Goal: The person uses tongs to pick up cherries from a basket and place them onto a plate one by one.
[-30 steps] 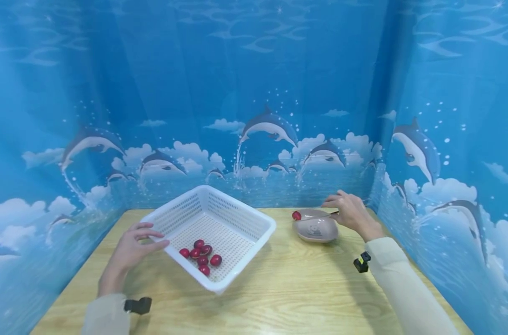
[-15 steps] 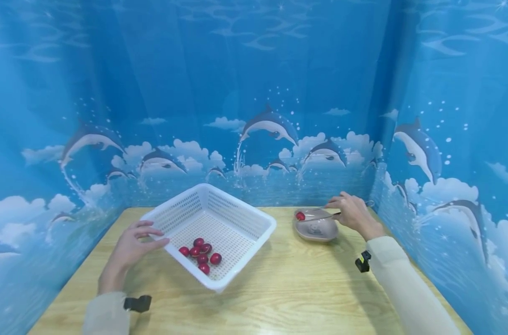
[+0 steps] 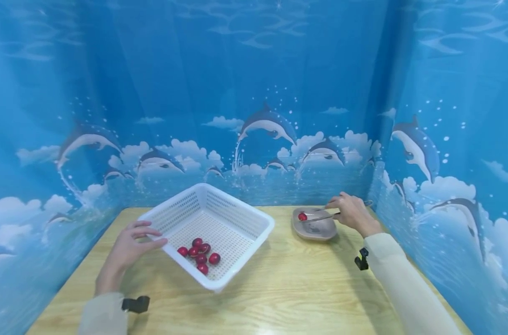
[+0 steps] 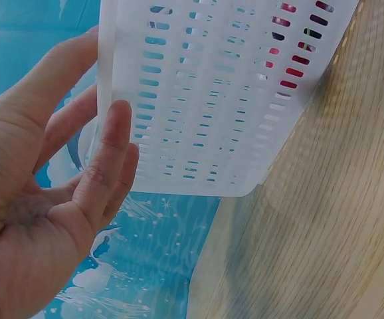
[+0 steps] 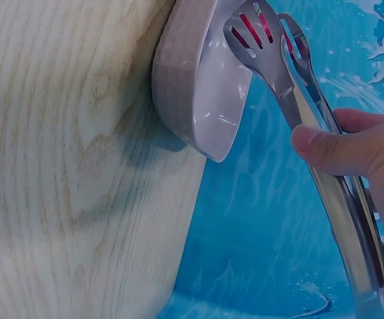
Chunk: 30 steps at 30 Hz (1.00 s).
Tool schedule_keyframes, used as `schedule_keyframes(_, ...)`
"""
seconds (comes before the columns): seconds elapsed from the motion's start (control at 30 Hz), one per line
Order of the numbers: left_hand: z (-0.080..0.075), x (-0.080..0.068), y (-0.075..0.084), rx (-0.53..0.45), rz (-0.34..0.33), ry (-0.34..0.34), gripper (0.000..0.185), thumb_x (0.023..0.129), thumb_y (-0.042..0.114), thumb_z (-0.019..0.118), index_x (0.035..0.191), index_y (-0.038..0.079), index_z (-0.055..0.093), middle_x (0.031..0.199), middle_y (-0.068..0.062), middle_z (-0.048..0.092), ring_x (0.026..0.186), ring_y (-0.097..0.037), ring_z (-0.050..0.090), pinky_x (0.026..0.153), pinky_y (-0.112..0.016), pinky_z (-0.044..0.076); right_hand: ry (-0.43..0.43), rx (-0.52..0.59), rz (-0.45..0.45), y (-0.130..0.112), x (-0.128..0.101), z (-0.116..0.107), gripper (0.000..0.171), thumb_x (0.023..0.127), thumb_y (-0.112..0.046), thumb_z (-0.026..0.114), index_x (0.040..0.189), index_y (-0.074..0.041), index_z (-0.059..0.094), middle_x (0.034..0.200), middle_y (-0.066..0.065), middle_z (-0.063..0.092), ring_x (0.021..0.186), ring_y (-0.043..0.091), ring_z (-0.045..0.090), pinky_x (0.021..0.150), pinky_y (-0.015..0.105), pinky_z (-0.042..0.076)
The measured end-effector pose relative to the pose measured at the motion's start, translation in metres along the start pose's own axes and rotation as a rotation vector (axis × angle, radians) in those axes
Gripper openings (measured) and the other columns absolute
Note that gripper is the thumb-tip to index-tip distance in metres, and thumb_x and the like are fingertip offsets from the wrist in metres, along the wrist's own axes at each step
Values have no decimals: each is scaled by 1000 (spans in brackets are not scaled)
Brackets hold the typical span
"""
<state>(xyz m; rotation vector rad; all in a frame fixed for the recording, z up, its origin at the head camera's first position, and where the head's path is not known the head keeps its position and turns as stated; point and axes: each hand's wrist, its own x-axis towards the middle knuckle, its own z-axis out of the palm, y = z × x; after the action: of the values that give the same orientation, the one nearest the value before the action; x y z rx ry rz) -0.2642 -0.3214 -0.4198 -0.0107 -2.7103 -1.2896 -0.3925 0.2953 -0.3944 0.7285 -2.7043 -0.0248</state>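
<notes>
A white perforated plastic basket [image 3: 254, 218] sits left of centre in the head view, with several red cherries [image 3: 201, 248] gathered toward its near left side. My left hand [image 3: 130, 249] holds its left rim, fingers at the edge and thumb on the outer wall in the left wrist view. At the back right, my right hand [image 3: 351, 211] grips metal serving tongs [image 5: 325, 153], whose slotted heads pinch one cherry [image 3: 303, 217]. Red shows through their slots in the right wrist view. That cherry is over the pinkish-grey bowl [image 3: 314, 234], which has a printed picture inside.
The wooden table [image 3: 275, 284] carries both containers, basket left and bowl right. A blue dolphin-print curtain [image 3: 212, 83] encloses its back and sides, close behind the bowl and my right hand. Black wrist cameras are strapped at both sleeves.
My right hand has brought the tongs and cherry slightly right and down, from the bowl's left rim to over its inside. My left hand stays at the basket rim.
</notes>
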Motion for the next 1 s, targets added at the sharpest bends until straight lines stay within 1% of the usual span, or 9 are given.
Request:
schedule_keyframes(0.17, 2, 0, -1, 1, -7, 5, 51, 86, 35, 85, 115, -5, 73, 156, -30, 38, 131, -52, 48, 105, -66, 47, -26, -5, 25, 1, 3, 2, 31, 80, -14, 88, 111, -17, 81, 115, 6, 77, 93, 29, 63, 52, 33, 45)
schedule_keyframes(0.37, 1, -1, 2, 6, -22, 2, 52, 85, 37, 85, 115, -4, 73, 157, -30, 36, 133, -52, 46, 106, -69, 43, -38, -9, 34, 0, 4, 2, 29, 82, -13, 87, 110, -17, 82, 114, 7, 77, 92, 29, 63, 51, 32, 44)
schedule_keyframes(0.67, 1, -2, 2, -2, -32, -7, 53, 86, 37, 84, 115, -5, 73, 158, -30, 35, 134, -52, 44, 106, -69, 43, -56, -33, 44, 3, -2, 6, 28, 81, -14, 87, 109, -16, 82, 114, 9, 76, 92, 30, 62, 55, 38, 51)
schedule_keyframes(0.9, 1, 0, 2, 2, -23, 3, 52, 86, 36, 84, 115, -5, 73, 158, -30, 36, 133, -53, 45, 105, -70, 43, -71, -56, 43, 4, -2, 2, 34, 80, -18, 89, 113, -19, 81, 116, 8, 76, 92, 29, 63, 54, 37, 50)
schedule_keyframes(0.93, 1, 0, 2, 0, -23, 5, 52, 86, 36, 85, 115, -5, 73, 158, -30, 36, 133, -53, 45, 106, -70, 43, -67, -53, 39, 4, -2, 1, 35, 80, -18, 89, 114, -18, 81, 117, 9, 76, 92, 29, 63, 53, 37, 49)
schedule_keyframes(1.0, 1, 0, 2, -4, -21, 7, 51, 85, 35, 85, 114, -5, 73, 157, -30, 36, 134, -52, 44, 107, -70, 42, -53, -49, 33, 5, -2, -2, 38, 80, -18, 89, 117, -17, 79, 119, 10, 75, 95, 31, 64, 56, 38, 52)
